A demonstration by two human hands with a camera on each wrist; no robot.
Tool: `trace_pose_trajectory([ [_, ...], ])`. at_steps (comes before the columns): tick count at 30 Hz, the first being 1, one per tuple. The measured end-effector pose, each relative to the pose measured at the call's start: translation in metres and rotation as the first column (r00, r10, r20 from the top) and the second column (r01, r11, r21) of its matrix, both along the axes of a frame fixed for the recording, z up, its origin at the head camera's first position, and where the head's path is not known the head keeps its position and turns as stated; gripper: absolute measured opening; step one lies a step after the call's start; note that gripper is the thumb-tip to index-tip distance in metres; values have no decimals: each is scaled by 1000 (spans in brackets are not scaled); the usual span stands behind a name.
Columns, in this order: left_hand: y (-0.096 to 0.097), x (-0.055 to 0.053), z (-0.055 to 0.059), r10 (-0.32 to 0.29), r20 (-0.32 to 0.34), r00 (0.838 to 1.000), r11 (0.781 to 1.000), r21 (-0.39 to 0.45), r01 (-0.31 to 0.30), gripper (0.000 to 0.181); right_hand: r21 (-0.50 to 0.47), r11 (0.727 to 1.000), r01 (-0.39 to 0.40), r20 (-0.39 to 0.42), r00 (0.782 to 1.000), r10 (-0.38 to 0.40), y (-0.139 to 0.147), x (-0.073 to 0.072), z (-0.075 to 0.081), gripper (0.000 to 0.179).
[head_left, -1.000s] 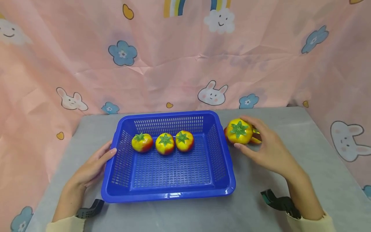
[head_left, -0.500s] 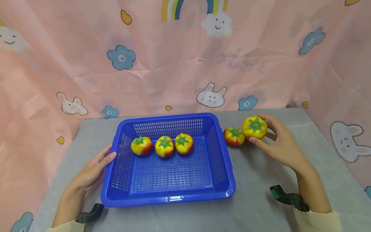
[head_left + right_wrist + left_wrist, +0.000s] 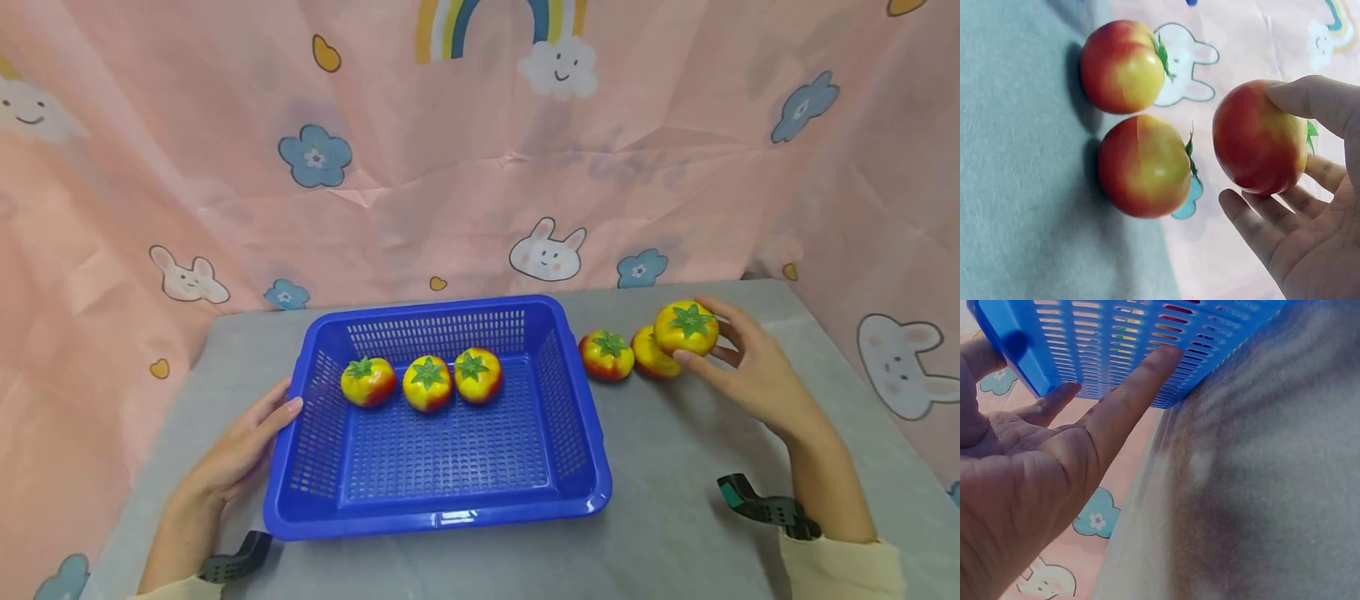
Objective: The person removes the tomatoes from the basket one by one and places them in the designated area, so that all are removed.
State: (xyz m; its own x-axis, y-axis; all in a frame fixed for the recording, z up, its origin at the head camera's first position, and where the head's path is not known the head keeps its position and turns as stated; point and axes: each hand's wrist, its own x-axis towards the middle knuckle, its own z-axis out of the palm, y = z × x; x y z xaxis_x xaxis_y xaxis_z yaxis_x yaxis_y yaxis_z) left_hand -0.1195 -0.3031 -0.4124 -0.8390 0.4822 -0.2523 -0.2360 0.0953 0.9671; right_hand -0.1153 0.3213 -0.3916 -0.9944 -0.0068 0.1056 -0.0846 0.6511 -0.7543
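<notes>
In the head view my right hand [image 3: 757,379] grips a yellow-and-red tomato [image 3: 686,327] with a green star-shaped stem top, thumb on one side and fingers on the other. The right wrist view shows this tomato [image 3: 1260,137] raised off the table. Two like it, a nearer tomato [image 3: 654,354] and another tomato [image 3: 606,356], rest on the table between my right hand and the blue basket [image 3: 450,518]. My left hand [image 3: 240,446] holds the basket's left side, thumb over the rim. Its fingers [image 3: 1129,403] lie against the slotted outer wall in the left wrist view.
Inside the basket, a left tomato [image 3: 367,383], a middle tomato [image 3: 427,383] and a right tomato [image 3: 477,375] sit in a row toward the back. The grey table [image 3: 675,500] meets a pink printed curtain [image 3: 420,208] behind and at the sides.
My right hand has moved right with its tomato, away from the basket, uncovering the two tomatoes on the table. My left hand stays on the basket, and the head view has shifted slightly.
</notes>
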Motion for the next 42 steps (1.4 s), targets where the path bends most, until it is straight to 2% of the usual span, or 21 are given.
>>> trace_pose_trajectory([
  [6,1,-1,1,-3,-36,999,1000,-12,3,69,14,999,47,13,999,-47,15,-1,-3,84],
  [15,2,1,2,5,-28,1000,1000,-22,-6,69,22,996,90,57,994,-92,32,-2,-13,85],
  [23,2,0,1,16,-8,1000,1000,-21,-17,70,54,997,54,75,995,-58,42,-3,-22,85],
  [33,3,1,-1,12,-7,1000,1000,-8,-12,70,3,999,53,161,985,-53,53,-3,-44,87],
  [42,2,1,-1,16,-5,1000,1000,-10,-16,69,11,999,43,169,985,-44,51,-6,-48,88],
])
